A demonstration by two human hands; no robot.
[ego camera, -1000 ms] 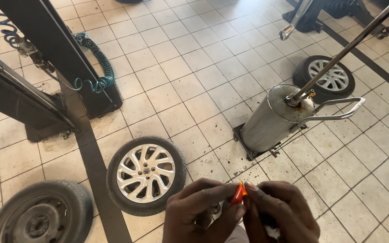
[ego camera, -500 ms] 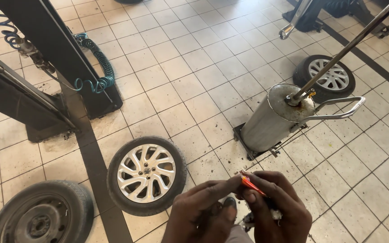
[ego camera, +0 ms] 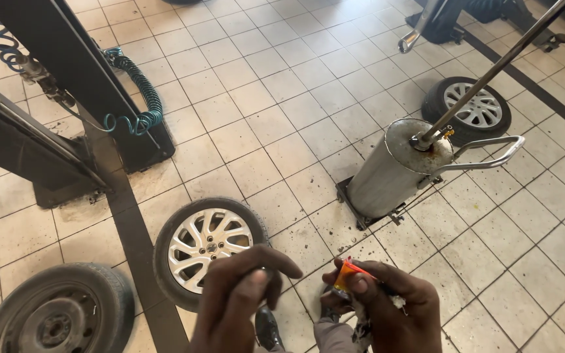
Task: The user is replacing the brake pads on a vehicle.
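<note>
Fingers (ego camera: 359, 282) curled around orange tube (ego camera: 346, 274)

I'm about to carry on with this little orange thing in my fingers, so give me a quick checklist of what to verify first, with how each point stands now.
1. Small orange object pinched in right hand: ok.
2. Rag-like white bit under the same hand, held along with it: ok.
3. Left hand free: cannot tell, fingers curled, nothing seen in them.
4. Alloy wheel lying flat on the tiled floor, close ahead of the feet: not ok, trip risk.
5. Grey cylindrical tank upright on its base: ok.
6. What the orange object is: cannot tell, too small.
</note>
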